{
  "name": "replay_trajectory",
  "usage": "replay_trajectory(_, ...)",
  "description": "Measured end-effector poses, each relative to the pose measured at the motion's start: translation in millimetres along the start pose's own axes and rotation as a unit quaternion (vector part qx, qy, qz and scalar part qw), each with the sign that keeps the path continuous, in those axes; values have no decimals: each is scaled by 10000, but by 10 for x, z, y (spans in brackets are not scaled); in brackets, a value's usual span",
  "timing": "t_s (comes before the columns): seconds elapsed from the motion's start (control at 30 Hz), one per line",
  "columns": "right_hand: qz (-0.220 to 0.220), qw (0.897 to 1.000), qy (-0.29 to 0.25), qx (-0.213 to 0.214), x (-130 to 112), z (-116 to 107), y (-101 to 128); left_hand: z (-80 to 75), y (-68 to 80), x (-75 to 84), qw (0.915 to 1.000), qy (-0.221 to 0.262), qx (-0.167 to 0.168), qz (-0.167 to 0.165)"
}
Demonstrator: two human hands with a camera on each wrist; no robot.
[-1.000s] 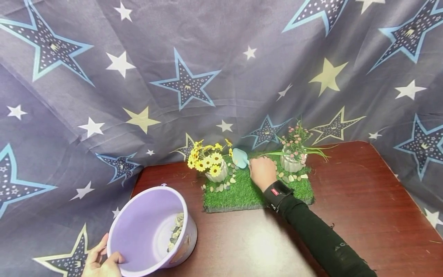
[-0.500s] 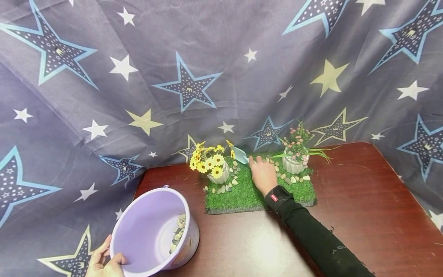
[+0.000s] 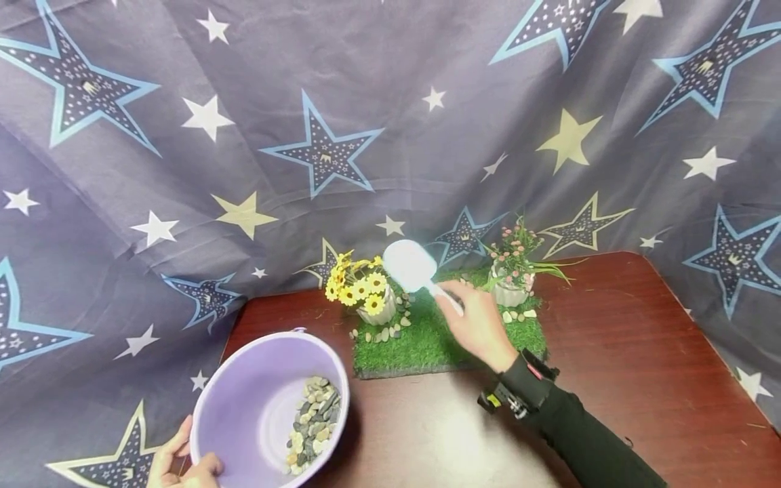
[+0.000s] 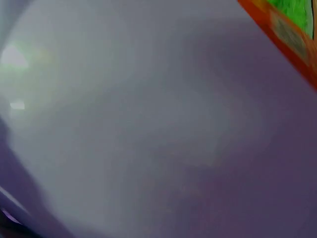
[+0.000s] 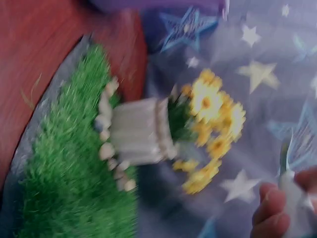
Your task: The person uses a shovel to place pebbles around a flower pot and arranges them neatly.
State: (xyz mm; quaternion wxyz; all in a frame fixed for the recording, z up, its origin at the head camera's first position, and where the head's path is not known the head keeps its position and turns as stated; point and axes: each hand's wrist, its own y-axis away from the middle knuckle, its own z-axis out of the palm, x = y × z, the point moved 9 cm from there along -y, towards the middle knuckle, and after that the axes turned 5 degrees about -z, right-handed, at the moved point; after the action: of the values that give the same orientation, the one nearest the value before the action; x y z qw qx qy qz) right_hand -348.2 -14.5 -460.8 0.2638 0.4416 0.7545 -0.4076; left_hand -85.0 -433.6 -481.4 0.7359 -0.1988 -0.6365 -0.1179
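My right hand grips the pale handle of a toy shovel, raised over the artificial grass mat. The shovel's blade shines very bright and points up and left. In the right wrist view the fingers wrap the handle at the lower right corner. At the lower left, my left hand holds the rim of a purple bucket, tilted with its mouth toward me. Grey and tan pebbles lie against its right inner wall. The bucket's outer side fills the left wrist view.
On the mat's left stands a white pot with yellow flowers, edged by pebbles. A second white pot with pink flowers stands right. Behind the brown table hangs a star-patterned cloth.
My right hand has taken hold of the shovel and lifted it off the mat toward me. The bucket has tipped further, so more of the pebbles inside show.
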Motion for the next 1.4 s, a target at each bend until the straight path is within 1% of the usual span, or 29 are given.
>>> replay_trajectory(0.07,-496,9985,-37,-243,-252,60,108,166,198,130,9996,162,-234,19)
replay_trajectory(0.13,-1179,9911,270,-561,-502,194,242,337,415,244,9992,167,-331,-116)
replay_trajectory(0.17,-1544,9840,486,-743,-609,285,318,427,516,290,9988,176,-426,-168)
replay_trajectory(0.2,-1915,9741,808,-892,-705,383,399,501,618,350,9990,-29,-431,-115)
replay_trajectory(0.23,-2269,9614,1182,-1014,-785,485,482,570,717,413,9981,-406,-471,26)
replay_trajectory(0.27,-2574,9478,1532,-1093,-848,580,563,621,809,477,9952,-817,-466,271)
replay_trajectory(0.3,-2846,9336,1879,-1104,-895,667,638,662,892,534,9904,-1220,-390,524)
replay_trajectory(0.33,-3026,9207,2213,-1086,-926,739,700,712,971,593,9828,-1607,-338,842)
replay_trajectory(0.4,-3291,8939,2888,-961,-966,870,790,793,1114,689,9640,-2192,-193,1493)
replay_trajectory(0.43,-3373,8809,3201,-881,-972,928,820,845,1178,725,9572,-2230,-196,1835)
replay_trajectory(0.47,-3417,8704,3453,-806,-969,976,841,894,1239,755,9530,-2139,-193,2139)
replay_trajectory(0.53,-3449,8546,3813,-731,-946,1065,868,994,1345,811,9476,-1886,-276,2563)
replay_trajectory(0.6,-3479,8447,4004,-718,-913,1127,888,1066,1450,876,9405,-1626,-296,2969)
replay_trajectory(0.63,-3483,8435,4020,-746,-899,1143,893,1094,1490,908,9378,-1530,-303,3102)
replay_trajectory(0.73,-3444,8465,3941,-974,-858,1150,891,1147,1568,994,9331,-1352,-280,3322)
replay_trajectory(0.8,-3363,8536,3781,-1235,-828,1137,881,1163,1587,1035,9321,-1305,-259,3369)
replay_trajectory(0.87,-3225,8633,3577,-1511,-793,1124,868,1169,1597,1064,9320,-1279,-241,3383)
replay_trajectory(0.93,-3034,8765,3312,-1732,-749,1111,852,1178,1611,1088,9315,-1263,-268,3402)
replay_trajectory(1.07,-2547,9074,2743,-1911,-659,1072,797,1211,1647,1136,9292,-1229,-377,3466)
replay_trajectory(1.13,-2234,9243,2355,-2005,-606,1058,764,1226,1662,1157,9279,-1224,-413,3498)
replay_trajectory(1.23,-1674,9466,1648,-2209,-515,1048,724,1233,1670,1171,9267,-1202,-435,3533)
replay_trajectory(1.3,-1275,9568,1163,-2341,-457,1040,710,1232,1664,1173,9272,-1185,-426,3528)
replay_trajectory(1.4,-824,9648,580,-2431,-392,1014,699,1203,1630,1107,9282,-1126,-404,3525)
